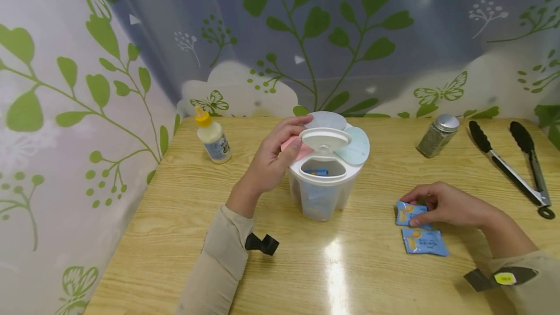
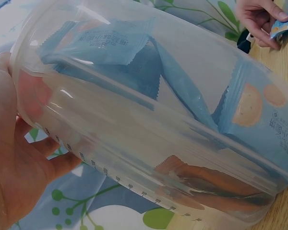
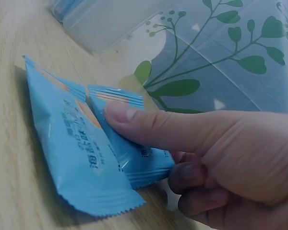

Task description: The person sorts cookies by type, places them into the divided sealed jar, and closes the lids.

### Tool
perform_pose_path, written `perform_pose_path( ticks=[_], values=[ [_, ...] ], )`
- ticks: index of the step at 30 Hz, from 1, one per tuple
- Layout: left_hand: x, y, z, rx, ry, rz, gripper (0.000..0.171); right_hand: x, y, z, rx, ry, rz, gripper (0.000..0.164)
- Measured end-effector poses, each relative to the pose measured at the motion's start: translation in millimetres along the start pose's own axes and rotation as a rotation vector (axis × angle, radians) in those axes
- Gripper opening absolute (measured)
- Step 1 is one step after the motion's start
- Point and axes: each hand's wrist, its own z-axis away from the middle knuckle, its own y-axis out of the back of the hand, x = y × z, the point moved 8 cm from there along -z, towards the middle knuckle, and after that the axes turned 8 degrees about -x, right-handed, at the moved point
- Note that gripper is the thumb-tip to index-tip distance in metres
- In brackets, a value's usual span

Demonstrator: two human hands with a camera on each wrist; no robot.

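A clear, compartmented food storage container [image 1: 319, 198] with a white top has its front flap [image 1: 325, 140] raised. Blue packets show inside that front opening, and an orange-brown packet [image 2: 216, 182] lies in another compartment. My left hand [image 1: 273, 154] holds the container at its upper left, thumb over the pink lid [image 1: 292, 148] and fingers around the far side. To the right, my right hand [image 1: 450, 205] pinches a blue biscuit packet [image 3: 129, 158] between thumb and fingers, low over the table. A second blue biscuit packet [image 1: 424, 242] lies flat just nearer than it.
Behind on the left stands a glue bottle [image 1: 214, 140] with a yellow cap. A glass shaker jar [image 1: 438, 135] with a metal lid is at the back right, beside black-tipped tongs [image 1: 516, 174]. A leaf-patterned curtain [image 1: 280, 38] borders the wooden table [image 1: 175, 237].
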Motion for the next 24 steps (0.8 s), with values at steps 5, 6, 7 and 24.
perform_pose_path(
  ticks=[5,6,7,24],
  values=[
    [0.6,0.5,0.2,0.001,0.005,-0.002,0.056,-0.4,-1.9,-1.6,-0.012,0.0,-0.039,0.025],
    [0.5,0.3,0.2,0.001,0.006,-0.002,0.056,-0.5,-1.6,-1.5,-0.007,-0.01,-0.042,0.023],
    [0.4,0.0,0.1,0.001,0.007,-0.001,0.056,-0.2,-1.1,-1.3,0.001,-0.024,-0.044,0.022],
    [0.1,0.0,0.3,-0.001,0.014,-0.005,0.057,-7.8,3.4,-5.7,0.109,0.071,-0.197,0.005]
  ],
)
